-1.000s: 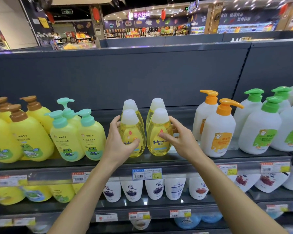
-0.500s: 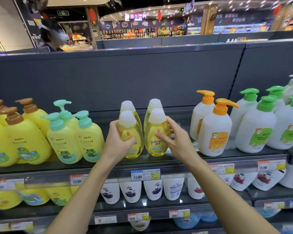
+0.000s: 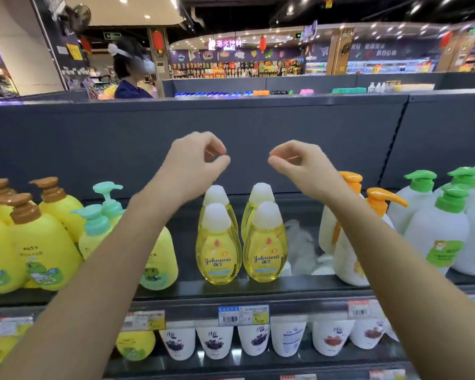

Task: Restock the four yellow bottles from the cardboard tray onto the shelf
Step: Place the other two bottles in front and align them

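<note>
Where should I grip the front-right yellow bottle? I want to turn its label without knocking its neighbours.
Take the front-right yellow bottle from above by its white cap, fingers on the cap's sides. It stands upright and tapers there, while its wide body sits close beside the front-left bottle with another bottle right behind.

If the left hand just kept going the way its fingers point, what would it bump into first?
Probably the right hand. The left hand hangs above the yellow bottles, its curled fingers aimed sideways at it across a free gap. Depth is unclear, so it could miss.
</note>
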Available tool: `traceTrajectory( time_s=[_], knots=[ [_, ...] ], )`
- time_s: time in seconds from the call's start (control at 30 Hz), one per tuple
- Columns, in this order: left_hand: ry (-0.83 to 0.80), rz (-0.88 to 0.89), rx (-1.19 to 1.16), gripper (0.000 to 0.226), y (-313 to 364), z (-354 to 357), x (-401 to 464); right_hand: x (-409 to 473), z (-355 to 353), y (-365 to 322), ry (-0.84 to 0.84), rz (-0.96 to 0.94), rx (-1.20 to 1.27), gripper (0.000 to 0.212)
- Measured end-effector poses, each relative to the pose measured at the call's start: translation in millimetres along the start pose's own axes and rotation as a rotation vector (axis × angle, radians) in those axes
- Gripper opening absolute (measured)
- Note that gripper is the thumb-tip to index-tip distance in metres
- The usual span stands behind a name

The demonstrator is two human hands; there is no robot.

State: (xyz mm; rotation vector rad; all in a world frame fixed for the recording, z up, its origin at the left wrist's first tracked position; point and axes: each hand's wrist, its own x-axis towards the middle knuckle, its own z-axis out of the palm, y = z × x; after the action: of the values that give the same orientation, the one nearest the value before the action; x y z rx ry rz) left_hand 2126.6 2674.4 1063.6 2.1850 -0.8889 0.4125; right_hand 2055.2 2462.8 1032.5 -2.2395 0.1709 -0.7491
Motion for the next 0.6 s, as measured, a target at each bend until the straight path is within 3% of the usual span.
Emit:
traceTrajectory(
  time_s=[0.13, 0.2, 0.33, 0.6],
  knots=[
    [-0.419, -0.100, 0.262, 0.039, -16.1, 15.1, 34.0, 33.9, 16.8, 16.1, -0.378, 0.101, -0.167, 0.040],
    [-0.552, -0.133, 0.361, 0.046, -27.6, 24.7, 35.8, 37.5, 24.6, 25.0, -0.465, 0.106, -0.227, 0.040],
    [-0.591, -0.132, 0.370, 0.044, -49.0, 38.7, 30.8, 33.8, 26.8, 32.7, -0.462, 0.093, -0.187, 0.034],
    [-0.616, -0.040, 0.357, 0.031, -58.3, 39.3, 33.6, 30.7, 30.6, 40.4, -0.517, 0.043, -0.263, 0.042]
  ],
)
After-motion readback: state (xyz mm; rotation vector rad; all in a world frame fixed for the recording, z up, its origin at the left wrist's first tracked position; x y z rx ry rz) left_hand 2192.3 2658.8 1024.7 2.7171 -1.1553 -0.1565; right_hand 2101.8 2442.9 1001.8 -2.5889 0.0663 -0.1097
